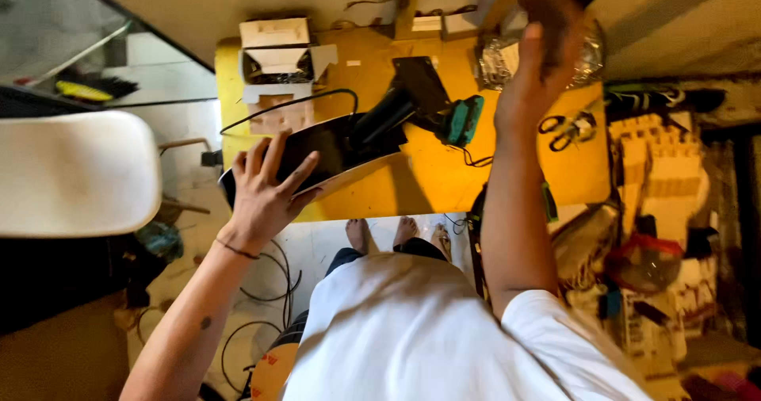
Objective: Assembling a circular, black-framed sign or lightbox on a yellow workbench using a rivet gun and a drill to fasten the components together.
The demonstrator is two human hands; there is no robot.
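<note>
Head view, looking straight down, showed one person in a white shirt standing barefoot at a yellow desk (412,181), both arms raised over it. One left hand (265,189) lay flat against the near edge of a single dark, glossy panel (321,149), its five fingers (273,155) spread wide and closed on nothing, the palm only touching the panel. That panel lay tilted across the desk's front left part, its near end overhanging the edge. One right hand (543,48) was lifted high over the desk's far right corner, blurred; whether its fingers gripped anything could not be told. One black heat gun (392,109) rested on the far end of the panel, and one teal power tool (460,120) lay just beside it. One open white cardboard box (279,59) sat at the desk's far left corner, one crumpled clear plastic bag (498,60) lay beneath the raised hand, and one pair of scissors (564,127) rested near the right edge. One white chair (75,171) stood well left of the desk.
</note>
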